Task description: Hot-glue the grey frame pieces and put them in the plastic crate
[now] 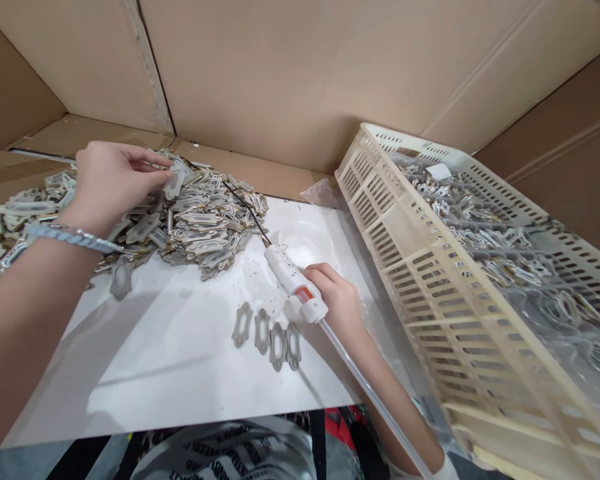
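Note:
My left hand (pixel 113 180) reaches over a heap of small grey-and-tan frame-shaped pieces (pixel 200 220) and pinches one piece at the top of the heap. A beaded bracelet (pixel 65 235) sits on that wrist. My right hand (pixel 335 300) grips a white glue gun (pixel 295 283) with a clear glue stick (pixel 370 393) trailing from its back end; its nozzle points toward the heap. Several frame pieces (pixel 267 330) lie in a row on the white board (pixel 180 360), just left of the gun.
A cream slotted plastic crate (pixel 430 267), tilted and lined with clear plastic, holds many more pieces at the right. Brown cardboard walls (pixel 290 73) close off the back and sides. A black cord (pixel 245 207) runs across the heap. My patterned clothing shows below the board.

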